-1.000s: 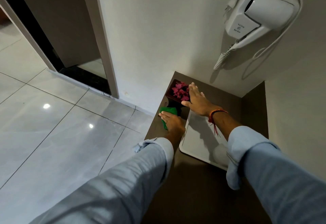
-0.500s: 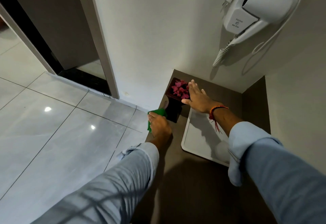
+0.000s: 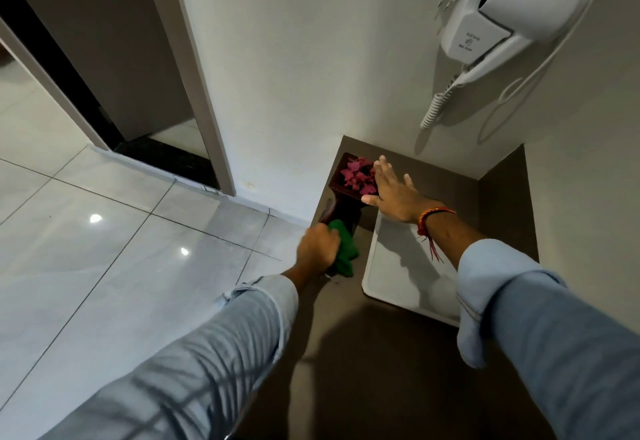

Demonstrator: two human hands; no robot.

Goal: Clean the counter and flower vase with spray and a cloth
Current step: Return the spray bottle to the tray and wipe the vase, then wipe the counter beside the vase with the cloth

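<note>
**Inspector:** State the surface and the room.

**Assistant:** A dark brown counter [image 3: 388,363] fills a corner between white walls. A white tray [image 3: 398,266] lies flat on it, right of the vase. A white hair dryer [image 3: 498,23] hangs on the wall above, its coiled cord dangling. Left of the counter lies a glossy pale tiled floor [image 3: 104,249], with a doorway [image 3: 114,68] beyond.

**Inspector:** The hands?

**Assistant:** The left hand [image 3: 317,249] is clenched around a green cloth [image 3: 343,252], pressed against the lower front of the vase near the counter's left edge. The right hand [image 3: 394,191] is laid flat, fingers spread, grasping nothing, resting on the vase's top by the flowers; a red thread circles that wrist. Both sleeves are pale blue, cuffs rolled.

**Inspector:** The vase itself?

**Assistant:** The vase [image 3: 343,190] is dark reddish-brown with a square mouth, standing in the counter's far left corner, close to the wall. Pink flowers [image 3: 358,176] fill its opening. Its base is partly hidden by the cloth.
</note>
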